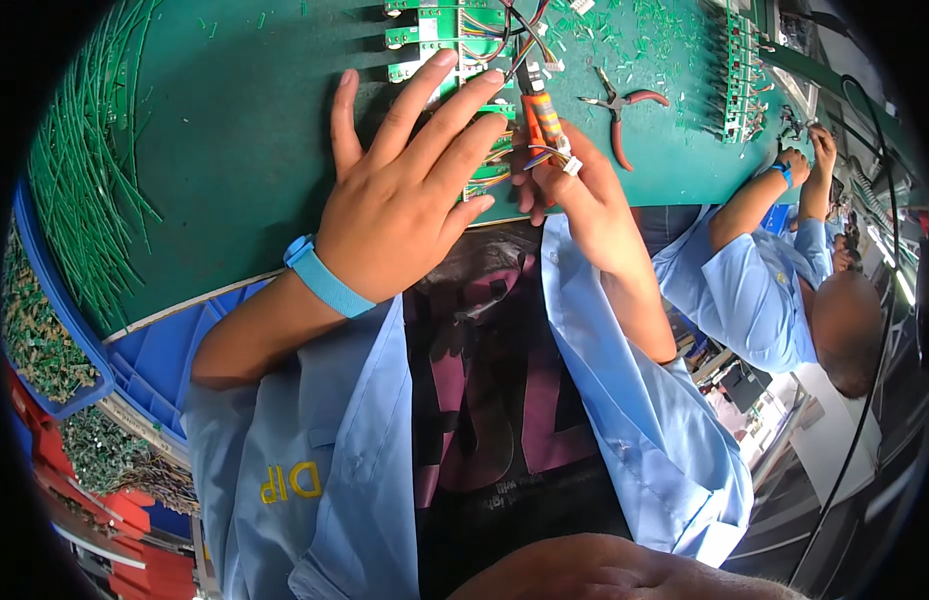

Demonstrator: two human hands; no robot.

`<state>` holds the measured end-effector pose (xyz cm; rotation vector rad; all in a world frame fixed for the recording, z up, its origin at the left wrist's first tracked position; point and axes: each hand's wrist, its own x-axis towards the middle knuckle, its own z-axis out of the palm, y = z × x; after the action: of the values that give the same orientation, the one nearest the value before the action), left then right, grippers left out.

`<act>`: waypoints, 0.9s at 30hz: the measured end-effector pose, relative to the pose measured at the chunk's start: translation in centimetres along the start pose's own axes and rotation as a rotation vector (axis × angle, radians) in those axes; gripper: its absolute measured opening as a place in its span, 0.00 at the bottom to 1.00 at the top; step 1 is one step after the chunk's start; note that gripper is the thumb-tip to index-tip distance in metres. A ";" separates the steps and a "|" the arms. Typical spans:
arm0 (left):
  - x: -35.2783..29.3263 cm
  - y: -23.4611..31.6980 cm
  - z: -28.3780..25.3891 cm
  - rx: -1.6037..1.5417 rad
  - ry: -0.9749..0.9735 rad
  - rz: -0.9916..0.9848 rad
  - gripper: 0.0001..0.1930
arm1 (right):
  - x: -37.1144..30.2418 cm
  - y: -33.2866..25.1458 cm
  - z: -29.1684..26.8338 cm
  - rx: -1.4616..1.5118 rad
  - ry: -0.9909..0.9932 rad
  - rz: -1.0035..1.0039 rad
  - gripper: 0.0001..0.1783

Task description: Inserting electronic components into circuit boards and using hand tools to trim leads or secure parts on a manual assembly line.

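Boards (439, 25) lie on the green table (254, 150), partly beneath your left hand (409, 190), its fingers spread open. Your right hand (586, 195) grips an orange tool (546, 115) beside them; red-handled pliers (617, 104) lie to its right.

Green wires (89, 170) lie on the worktop (244, 200) near a blue bin (102, 385) of small parts (49, 340), with red-handled pliers (616, 104) and a blue-shirted co-worker (759, 295) farther right.
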<state>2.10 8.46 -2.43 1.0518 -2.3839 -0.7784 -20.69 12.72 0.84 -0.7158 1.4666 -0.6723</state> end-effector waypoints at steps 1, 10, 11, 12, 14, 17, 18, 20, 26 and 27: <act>0.0 0.0 0.0 -0.008 -0.004 -0.001 0.31 | 0.1 0.0 0.1 -0.025 -0.007 -0.015 0.19; -0.2 -0.3 0.3 -0.058 0.026 -0.006 0.31 | -0.3 -0.4 0.8 -0.126 0.025 -0.013 0.20; -0.2 -0.4 0.3 -0.058 0.025 -0.004 0.31 | -0.3 -0.4 0.8 -0.156 0.033 -0.003 0.20; -0.2 -0.4 0.3 -0.058 0.023 -0.001 0.32 | -0.3 -0.4 0.7 -0.185 0.041 0.008 0.19; -0.1 -0.3 0.2 -0.056 0.020 0.005 0.33 | -0.2 -0.4 0.6 -0.242 0.057 0.027 0.19; -0.3 -0.6 0.3 -0.052 -0.011 0.014 0.36 | 0.1 -0.5 0.7 -0.237 0.074 -0.012 0.19; -0.3 -0.7 0.3 -0.049 -0.025 0.014 0.38 | 0.3 -0.5 0.7 -0.237 0.079 -0.031 0.19; 0.2 -0.7 -0.1 -0.043 -0.045 0.037 0.40 | 0.6 -0.7 0.3 -0.225 0.104 -0.058 0.18; 2.1 -0.9 -1.3 -0.002 0.033 -0.021 0.50 | 1.4 -1.6 -2.2 0.009 -0.057 -0.049 0.19; 2.3 -1.4 -1.6 0.021 0.032 -0.024 0.51 | 1.8 -2.0 -3.0 0.015 -0.091 -0.043 0.19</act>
<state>2.30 5.46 -1.80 1.0949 -2.3612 -0.7408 -23.66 10.04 1.29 -0.7590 1.3649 -0.6747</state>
